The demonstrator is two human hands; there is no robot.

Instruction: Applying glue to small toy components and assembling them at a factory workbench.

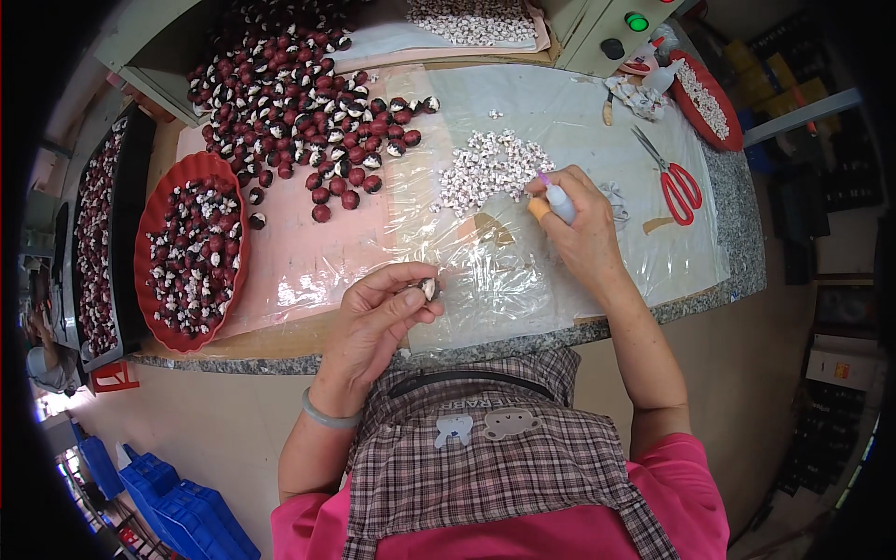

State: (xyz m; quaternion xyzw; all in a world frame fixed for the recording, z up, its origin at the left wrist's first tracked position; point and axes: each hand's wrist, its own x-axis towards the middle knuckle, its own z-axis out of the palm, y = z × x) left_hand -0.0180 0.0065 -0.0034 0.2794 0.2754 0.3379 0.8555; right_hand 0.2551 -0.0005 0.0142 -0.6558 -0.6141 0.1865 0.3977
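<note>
My left hand [378,313] is closed near the table's front edge, pinching a small round dark-and-white ball [428,288] between thumb and fingers. Farther right, my right hand [590,224] grips a small translucent squeeze bottle [561,204] with a purple tip. A tan finger cover [539,208] shows on that hand. The bottle's tip is beside a heap of tiny white pieces with dark specks [490,173]. At the upper left spreads a large pile of dark red, black and white balls [308,121].
A scalloped red tray [145,271] at left holds balls with white bits. Red-handled scissors [679,194] lie at right, below a red dish [732,140] of white pieces. Clear plastic sheeting [308,271] covers the table. A cabinet with a green button [637,21] stands behind.
</note>
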